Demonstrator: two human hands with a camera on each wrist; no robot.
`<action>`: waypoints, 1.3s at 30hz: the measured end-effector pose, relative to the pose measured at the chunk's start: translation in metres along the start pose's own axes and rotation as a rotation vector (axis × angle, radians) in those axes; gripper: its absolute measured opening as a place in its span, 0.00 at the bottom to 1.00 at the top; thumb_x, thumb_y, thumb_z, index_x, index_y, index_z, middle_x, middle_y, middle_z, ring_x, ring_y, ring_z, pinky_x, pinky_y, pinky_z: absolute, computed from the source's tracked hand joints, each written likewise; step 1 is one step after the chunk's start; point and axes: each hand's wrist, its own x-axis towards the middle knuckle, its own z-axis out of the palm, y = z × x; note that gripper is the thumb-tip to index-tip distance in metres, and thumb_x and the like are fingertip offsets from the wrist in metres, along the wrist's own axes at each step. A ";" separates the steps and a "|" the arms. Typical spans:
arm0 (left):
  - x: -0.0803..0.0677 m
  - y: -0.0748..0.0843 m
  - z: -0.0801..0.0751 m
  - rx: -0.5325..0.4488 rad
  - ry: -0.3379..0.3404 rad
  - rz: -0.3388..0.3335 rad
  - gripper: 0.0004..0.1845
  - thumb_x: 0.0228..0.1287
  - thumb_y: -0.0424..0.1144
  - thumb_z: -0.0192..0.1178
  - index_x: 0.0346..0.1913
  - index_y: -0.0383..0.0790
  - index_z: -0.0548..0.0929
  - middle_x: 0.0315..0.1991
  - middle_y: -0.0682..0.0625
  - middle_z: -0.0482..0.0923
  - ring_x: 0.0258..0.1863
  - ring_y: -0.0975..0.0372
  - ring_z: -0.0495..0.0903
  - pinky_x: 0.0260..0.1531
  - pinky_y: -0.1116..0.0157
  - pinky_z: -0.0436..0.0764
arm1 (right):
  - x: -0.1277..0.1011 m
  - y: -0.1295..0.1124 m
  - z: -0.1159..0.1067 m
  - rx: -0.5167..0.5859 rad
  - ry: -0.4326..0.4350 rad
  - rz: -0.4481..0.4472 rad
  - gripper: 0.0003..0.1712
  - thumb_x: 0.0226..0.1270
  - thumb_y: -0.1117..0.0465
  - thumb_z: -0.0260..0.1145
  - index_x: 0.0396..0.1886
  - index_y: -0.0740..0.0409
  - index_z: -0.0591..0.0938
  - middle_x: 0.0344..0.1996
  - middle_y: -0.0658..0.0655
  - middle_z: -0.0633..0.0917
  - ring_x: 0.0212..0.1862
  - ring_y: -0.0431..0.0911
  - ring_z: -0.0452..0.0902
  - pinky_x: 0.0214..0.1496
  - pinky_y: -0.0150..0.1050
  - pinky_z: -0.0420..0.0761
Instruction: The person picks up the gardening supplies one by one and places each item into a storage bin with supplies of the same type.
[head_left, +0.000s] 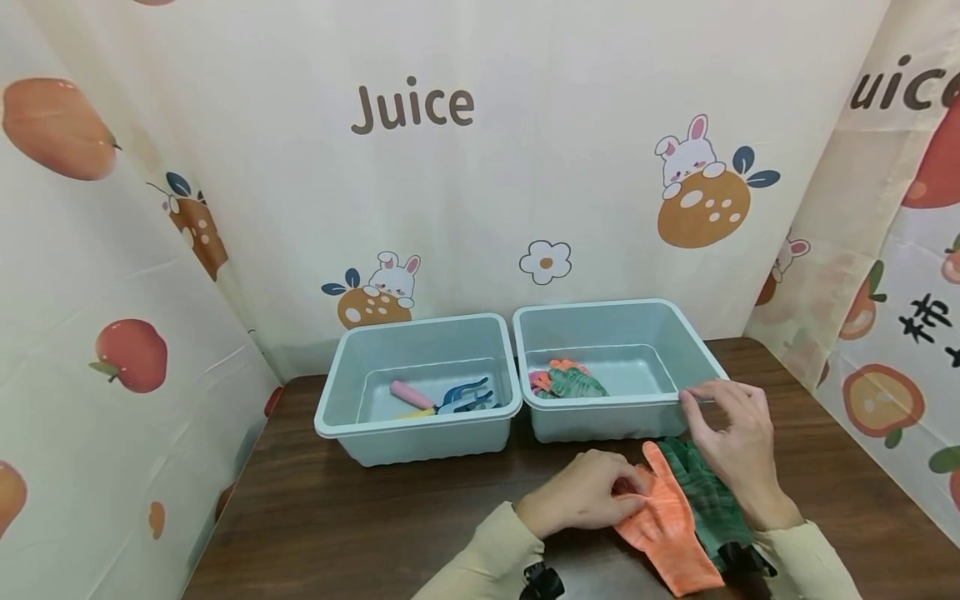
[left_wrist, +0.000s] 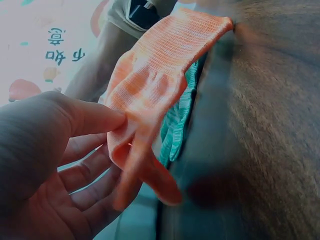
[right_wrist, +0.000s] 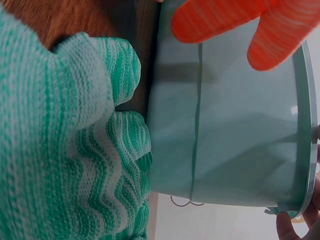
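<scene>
- Cream curtains printed with oranges, rabbits and the word "Juice" close off three sides of my dark brown wooden table (head_left: 360,517); from the head camera, two pale teal plastic tubs sit side by side at the back.
- Same view: the left tub (head_left: 420,425) holds a pink-handled tool and blue garden tools, the right tub (head_left: 600,421) a bundle of orange and green gloves.
- Same view: my left hand (head_left: 581,498) pinches the orange knitted work glove (head_left: 667,529) at its finger end; the glove lies flat on the table just before the right tub, its long axis running from the fingertips near the tub back toward me.
- Same view: the green striped knitted glove (head_left: 708,496) lies partly under the orange one, to its right; my right hand (head_left: 731,446) is lifted above it, thumb and forefinger closed on the right tub's front rim.
- Left wrist camera: my thumb and fingers (left_wrist: 90,117) grip a fold of the orange glove (left_wrist: 160,75), whose fingers dangle toward my palm; green glove (left_wrist: 177,125) shows beneath it.
- Right wrist camera: the green glove (right_wrist: 65,145) fills the foreground against the tub's wall (right_wrist: 225,125), orange fingertips at the top; my fingertips only peep in at the rim's corner.
- My left hand is the nearer one to the orange glove, and the tub lies straight ahead of it.
</scene>
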 end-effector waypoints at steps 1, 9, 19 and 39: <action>0.000 0.000 0.000 -0.003 -0.001 0.000 0.09 0.77 0.46 0.64 0.48 0.52 0.93 0.36 0.65 0.82 0.29 0.79 0.71 0.31 0.84 0.68 | 0.000 0.000 0.000 0.000 0.001 0.000 0.10 0.52 0.72 0.78 0.36 0.65 0.90 0.36 0.65 0.90 0.46 0.55 0.73 0.62 0.29 0.59; -0.001 0.000 -0.002 -0.018 0.007 0.007 0.08 0.76 0.44 0.64 0.48 0.52 0.92 0.36 0.65 0.82 0.30 0.79 0.72 0.32 0.85 0.69 | 0.001 -0.002 -0.002 -0.004 -0.020 0.012 0.08 0.55 0.70 0.77 0.37 0.66 0.90 0.36 0.66 0.89 0.47 0.52 0.73 0.62 0.29 0.59; -0.001 0.000 -0.003 -0.028 0.012 0.006 0.08 0.77 0.45 0.64 0.48 0.52 0.92 0.36 0.65 0.82 0.30 0.79 0.73 0.32 0.85 0.69 | 0.002 -0.002 -0.002 -0.009 -0.015 0.013 0.09 0.55 0.71 0.78 0.36 0.66 0.90 0.36 0.66 0.89 0.47 0.52 0.72 0.61 0.29 0.59; -0.004 0.000 -0.008 -0.052 0.043 0.002 0.08 0.77 0.46 0.64 0.48 0.52 0.92 0.40 0.65 0.85 0.32 0.79 0.75 0.34 0.85 0.71 | 0.002 -0.002 -0.005 -0.005 -0.046 0.011 0.07 0.60 0.68 0.76 0.37 0.67 0.90 0.37 0.67 0.89 0.47 0.53 0.73 0.62 0.29 0.60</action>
